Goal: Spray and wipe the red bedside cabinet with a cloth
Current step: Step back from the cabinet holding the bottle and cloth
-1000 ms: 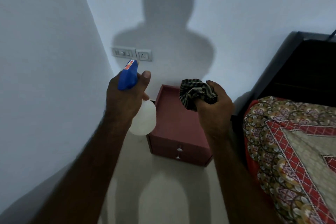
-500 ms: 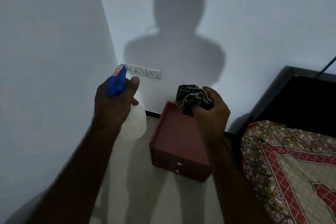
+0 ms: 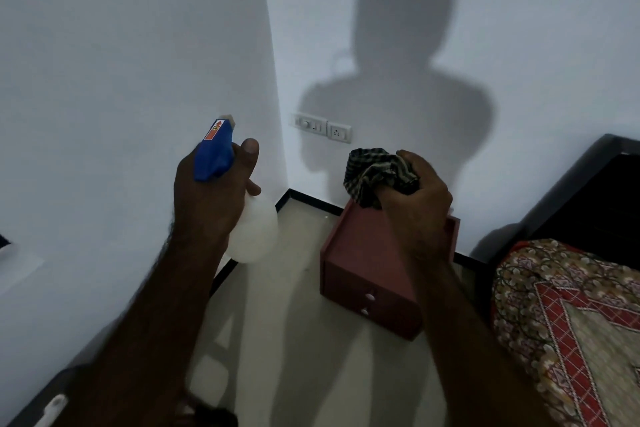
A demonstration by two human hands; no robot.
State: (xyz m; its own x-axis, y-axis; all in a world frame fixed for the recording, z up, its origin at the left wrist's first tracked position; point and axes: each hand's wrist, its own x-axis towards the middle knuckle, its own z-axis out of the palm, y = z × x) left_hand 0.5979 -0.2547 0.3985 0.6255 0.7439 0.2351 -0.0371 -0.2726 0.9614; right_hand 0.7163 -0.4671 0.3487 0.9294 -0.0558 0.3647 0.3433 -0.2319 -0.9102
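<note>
The red bedside cabinet [image 3: 363, 263] stands on the floor against the back wall, with two small round knobs on its front. My left hand [image 3: 211, 198] grips a spray bottle [image 3: 252, 236] with a white body and a blue head, held in the air to the left of the cabinet, nozzle pointing away toward the wall. My right hand [image 3: 419, 204] holds a bunched dark checked cloth [image 3: 374, 173] above the cabinet's top, apart from it. My right forearm hides part of the cabinet's top and right side.
A bed with a red patterned cover [image 3: 568, 329] and a dark headboard [image 3: 595, 191] lies at the right. White walls meet in a corner at the left; a switch and socket plate [image 3: 322, 126] sits on the back wall. Pale floor [image 3: 304, 340] lies in front of the cabinet.
The view has tilted up and pulled back, so the cabinet now sits lower and looks smaller. Both hands keep their hold on the bottle and the cloth, still raised.
</note>
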